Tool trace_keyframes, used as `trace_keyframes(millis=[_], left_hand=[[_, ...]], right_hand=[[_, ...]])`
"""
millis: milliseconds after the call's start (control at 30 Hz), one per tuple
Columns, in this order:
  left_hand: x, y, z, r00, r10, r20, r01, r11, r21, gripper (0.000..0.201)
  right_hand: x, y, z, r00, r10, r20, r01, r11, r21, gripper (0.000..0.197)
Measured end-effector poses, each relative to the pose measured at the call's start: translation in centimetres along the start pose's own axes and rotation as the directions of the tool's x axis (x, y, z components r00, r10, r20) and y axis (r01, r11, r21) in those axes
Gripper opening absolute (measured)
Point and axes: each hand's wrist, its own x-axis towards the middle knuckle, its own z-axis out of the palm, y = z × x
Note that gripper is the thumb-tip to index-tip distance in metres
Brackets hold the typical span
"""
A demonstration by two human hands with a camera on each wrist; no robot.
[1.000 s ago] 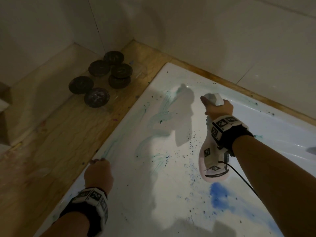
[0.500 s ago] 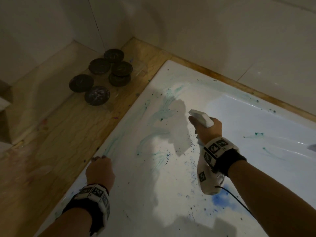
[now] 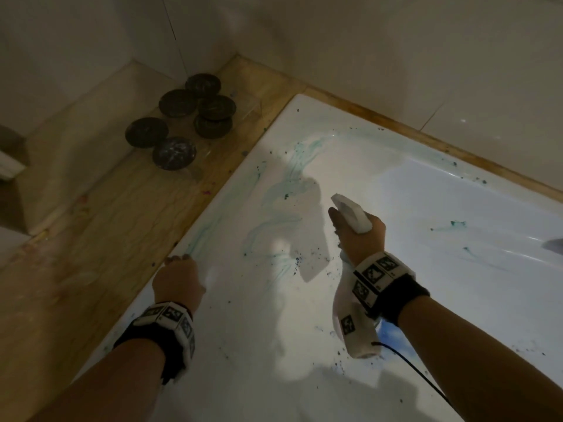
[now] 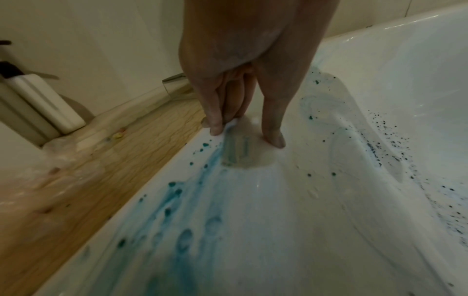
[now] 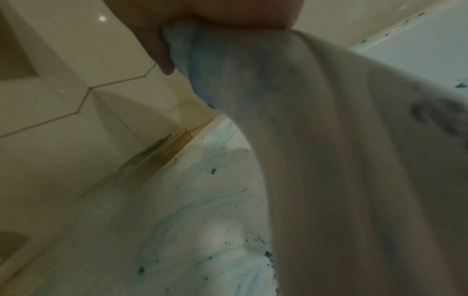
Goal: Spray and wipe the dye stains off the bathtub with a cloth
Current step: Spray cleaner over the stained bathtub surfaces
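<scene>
Bathtub rim under straight left hand fingertips; spray bottle in right hand, wrist view blocked.

Right wrist view: right hand at top gripped a pale bottle, blurred, filling the right side. Below lay the white tub, marked with teal smears and dark specks. Cream tiled wall at left, wood ledge at its foot.

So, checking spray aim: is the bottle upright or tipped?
Tipped: spray bottle leans in the right hand, nozzle toward the teal smears.
</scene>
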Motion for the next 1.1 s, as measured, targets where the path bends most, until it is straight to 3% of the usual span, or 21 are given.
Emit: trace_keyframes(millis=[133, 267, 367, 633, 867, 967, 1033, 1100], left_hand=[[-1.9, -1.0, 1.5, 0.997, 0.067, 0.041, -0.064, 0.995, -0.072, 0.073], [-4.8, -1.7, 1.5, 0.995, 0.055, 0.088, -0.042, 0.989, -0.142, 0.078], [-7.0, -2.2, 1.3, 0.984, -0.002, 0.177, 0.037, 0.98, -0.196, 0.079], [-11.5, -2.7, 2.1, 0.978, -0.007, 0.209, 0.072, 0.95, -0.303, 0.075], [-13.6, -3.3, 3.7, 0.966, -0.038, 0.254, 0.105, 0.961, -0.256, 0.069], [-14.3, -4.5, 5.2, 0.962, -0.055, 0.266, 0.13, 0.953, -0.273, 0.058], [-15.2, -5.1, 6.1, 0.955, -0.059, 0.29, 0.15, 0.942, -0.302, 0.051], [-16.1, -5.4, 6.7, 0.949, -0.053, 0.312, 0.159, 0.933, -0.324, 0.052]], right_hand=[[-1.2, 0.2, -0.6, 0.98, 0.196, 0.036, -0.192, 0.977, -0.092, 0.031], [-3.7, -0.4, -1.3, 0.975, 0.069, 0.211, -0.029, 0.982, -0.187, 0.032], [-5.4, -0.5, -1.5, 0.975, -0.001, 0.222, 0.046, 0.979, -0.2, 0.034], [-8.6, -0.9, -1.8, 0.977, 0.117, 0.177, -0.077, 0.973, -0.217, 0.03], [-11.4, -1.0, -2.0, 0.948, 0.046, 0.315, 0.035, 0.968, -0.247, 0.029], [-13.0, -1.4, -2.0, 0.93, 0.06, 0.363, 0.066, 0.943, -0.325, 0.008], [-13.9, -1.3, -2.0, 0.932, 0.12, 0.343, 0.007, 0.938, -0.346, 0.024], [-14.9, -1.3, -2.0, 0.932, 0.162, 0.325, -0.052, 0.945, -0.322, 0.026]])
